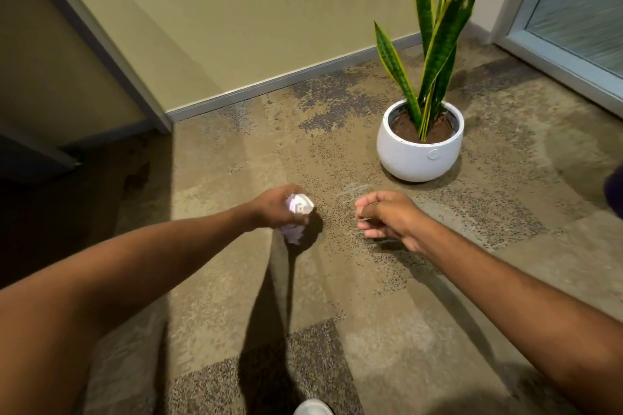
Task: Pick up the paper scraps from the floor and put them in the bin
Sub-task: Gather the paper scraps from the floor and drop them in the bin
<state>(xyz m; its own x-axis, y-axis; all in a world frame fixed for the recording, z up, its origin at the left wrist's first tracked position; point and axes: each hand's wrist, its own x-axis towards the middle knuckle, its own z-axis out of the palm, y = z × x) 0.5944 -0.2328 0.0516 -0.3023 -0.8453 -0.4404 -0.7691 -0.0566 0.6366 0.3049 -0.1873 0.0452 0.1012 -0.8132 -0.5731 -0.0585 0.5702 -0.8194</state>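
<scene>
Two hands: I see both out over the carpet (387,330)
left hand (274,209): fist closed around crumpled paper scraps (298,209)
right hand (387,216): fingers loosely curled, holding nothing
plant pot (418,158): beyond right hand

We note that the left hand (274,209) covers most of the paper scraps (296,214); we cannot count the pieces or read any marks on them. The right hand (387,217) curls its fingers inward, hiding the palm, so we cannot tell whether it holds anything. The plant (438,27) is cut off by the top edge. A white shoe (313,408) is cropped at the bottom edge. A dark object (615,189) at the right edge remains unidentifiable.
</scene>
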